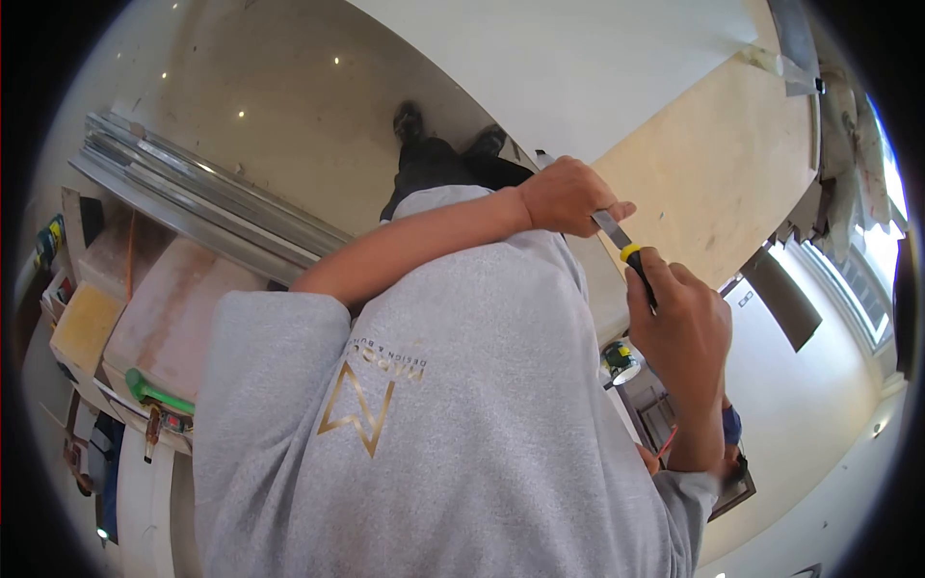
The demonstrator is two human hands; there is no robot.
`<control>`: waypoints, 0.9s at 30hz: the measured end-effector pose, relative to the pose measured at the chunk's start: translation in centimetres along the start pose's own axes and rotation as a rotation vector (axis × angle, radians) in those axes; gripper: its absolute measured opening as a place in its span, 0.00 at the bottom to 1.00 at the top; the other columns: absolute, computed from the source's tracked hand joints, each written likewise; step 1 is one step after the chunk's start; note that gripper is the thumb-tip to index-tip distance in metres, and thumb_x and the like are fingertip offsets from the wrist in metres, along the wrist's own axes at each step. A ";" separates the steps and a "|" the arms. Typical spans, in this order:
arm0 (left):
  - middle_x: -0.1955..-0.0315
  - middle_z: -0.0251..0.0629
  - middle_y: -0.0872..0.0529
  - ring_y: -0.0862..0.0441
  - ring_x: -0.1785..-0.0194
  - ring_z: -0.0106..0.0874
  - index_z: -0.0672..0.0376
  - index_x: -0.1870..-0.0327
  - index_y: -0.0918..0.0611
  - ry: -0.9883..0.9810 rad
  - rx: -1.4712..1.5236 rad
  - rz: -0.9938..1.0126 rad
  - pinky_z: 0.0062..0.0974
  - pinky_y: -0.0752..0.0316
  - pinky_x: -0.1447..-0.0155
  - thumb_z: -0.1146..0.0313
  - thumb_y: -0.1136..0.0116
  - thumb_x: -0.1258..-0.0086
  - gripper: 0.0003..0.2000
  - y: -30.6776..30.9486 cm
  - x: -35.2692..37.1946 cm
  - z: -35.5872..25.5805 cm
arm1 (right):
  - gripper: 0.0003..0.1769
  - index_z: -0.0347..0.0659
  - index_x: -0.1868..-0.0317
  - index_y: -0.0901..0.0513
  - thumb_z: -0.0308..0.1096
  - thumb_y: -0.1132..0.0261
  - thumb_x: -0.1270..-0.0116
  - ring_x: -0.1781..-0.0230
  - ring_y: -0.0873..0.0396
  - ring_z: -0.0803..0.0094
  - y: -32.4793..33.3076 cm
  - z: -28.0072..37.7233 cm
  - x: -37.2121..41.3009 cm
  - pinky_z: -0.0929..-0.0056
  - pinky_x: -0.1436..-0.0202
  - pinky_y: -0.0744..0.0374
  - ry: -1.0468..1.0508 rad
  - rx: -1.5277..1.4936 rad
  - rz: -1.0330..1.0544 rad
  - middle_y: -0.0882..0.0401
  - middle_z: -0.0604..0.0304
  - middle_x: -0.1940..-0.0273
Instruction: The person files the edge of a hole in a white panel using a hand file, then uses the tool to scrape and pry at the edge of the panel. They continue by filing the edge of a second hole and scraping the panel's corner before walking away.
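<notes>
A tool with a flat metal blade and a black-and-yellow handle (632, 256) is held in front of my body at the right; its exact kind I cannot make out. My right hand (682, 323) is closed around the handle. My left hand (570, 197) is a fist at the far end of the blade, fingers wrapped and thumb beside the metal. What lies inside that fist is hidden. Just beyond both hands are a large white panel (568, 67) and a plywood sheet (708, 169). My grey shirt (482, 385) fills the middle.
Long metal profiles (212, 188) lie to the left over the shiny floor (279, 96). Beside them stands a dusty bench (178, 303) with a green-handled tool (159, 393). A green-and-black power tool (620, 361) is at the right. Another person (732, 429) is partly visible behind my right arm.
</notes>
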State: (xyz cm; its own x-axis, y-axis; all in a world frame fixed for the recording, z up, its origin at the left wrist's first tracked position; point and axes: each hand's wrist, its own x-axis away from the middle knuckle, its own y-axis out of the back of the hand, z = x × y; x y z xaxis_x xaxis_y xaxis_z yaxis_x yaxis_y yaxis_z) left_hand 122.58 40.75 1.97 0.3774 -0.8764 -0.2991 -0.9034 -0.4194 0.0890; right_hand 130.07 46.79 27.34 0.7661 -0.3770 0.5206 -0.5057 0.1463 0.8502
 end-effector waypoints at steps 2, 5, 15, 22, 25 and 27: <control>0.84 0.42 0.22 0.24 0.78 0.45 0.56 0.82 0.23 0.047 -0.062 0.098 0.42 0.28 0.69 0.57 0.35 0.17 0.26 -0.2 0.2 0.2 | 0.11 0.42 0.49 0.10 0.39 0.27 0.22 0.77 0.14 0.56 -0.3 0.1 0.4 0.57 0.72 0.20 -0.045 0.004 0.035 0.14 0.55 0.72; 0.83 0.41 0.19 0.20 0.77 0.46 0.55 0.81 0.21 0.035 -0.101 0.065 0.42 0.27 0.68 0.59 0.35 0.18 0.24 0.2 -0.6 -0.4 | 0.11 0.41 0.50 0.09 0.38 0.27 0.23 0.73 0.13 0.53 0.5 -0.6 0.0 0.55 0.68 0.19 -0.121 -0.142 0.021 0.11 0.52 0.68; 0.83 0.42 0.23 0.26 0.78 0.45 0.58 0.79 0.22 0.067 0.001 0.066 0.44 0.33 0.70 0.63 0.33 0.21 0.21 0.2 -0.7 -1.9 | 0.10 0.41 0.50 0.08 0.36 0.25 0.24 0.74 0.15 0.53 1.3 -0.6 0.0 0.56 0.67 0.21 -0.173 -0.223 0.023 0.11 0.52 0.68; 0.80 0.41 0.19 0.20 0.75 0.46 0.58 0.75 0.19 0.031 -0.050 0.018 0.44 0.28 0.68 0.65 0.35 0.21 0.17 -0.3 -0.5 -1.2 | 0.11 0.40 0.48 0.07 0.36 0.24 0.25 0.71 0.12 0.53 1.9 -0.2 -1.1 0.58 0.66 0.18 -0.088 -0.056 0.117 0.07 0.51 0.62; 0.78 0.41 0.16 0.18 0.73 0.46 0.57 0.74 0.17 -0.001 -0.079 0.014 0.44 0.25 0.67 0.65 0.35 0.22 0.15 -0.2 -0.4 -1.1 | 0.11 0.39 0.50 0.07 0.36 0.25 0.24 0.71 0.12 0.52 1.4 0.6 -1.0 0.57 0.66 0.18 -0.075 0.015 0.108 0.07 0.49 0.62; 0.77 0.43 0.13 0.15 0.72 0.45 0.56 0.74 0.15 0.017 -0.055 -0.018 0.44 0.23 0.66 0.64 0.35 0.22 0.15 -0.1 -0.3 -1.3 | 0.10 0.40 0.51 0.10 0.37 0.26 0.25 0.73 0.13 0.52 0.9 -0.2 -0.8 0.56 0.68 0.19 -0.092 -0.095 0.059 0.10 0.51 0.67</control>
State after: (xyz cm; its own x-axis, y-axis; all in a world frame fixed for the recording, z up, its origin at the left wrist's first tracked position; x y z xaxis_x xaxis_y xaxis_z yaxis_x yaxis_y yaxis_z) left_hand 122.81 40.76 3.28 0.3974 -0.8721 -0.2855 -0.8840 -0.4473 0.1360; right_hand 129.04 47.38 27.69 0.6944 -0.4466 0.5642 -0.5057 0.2549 0.8242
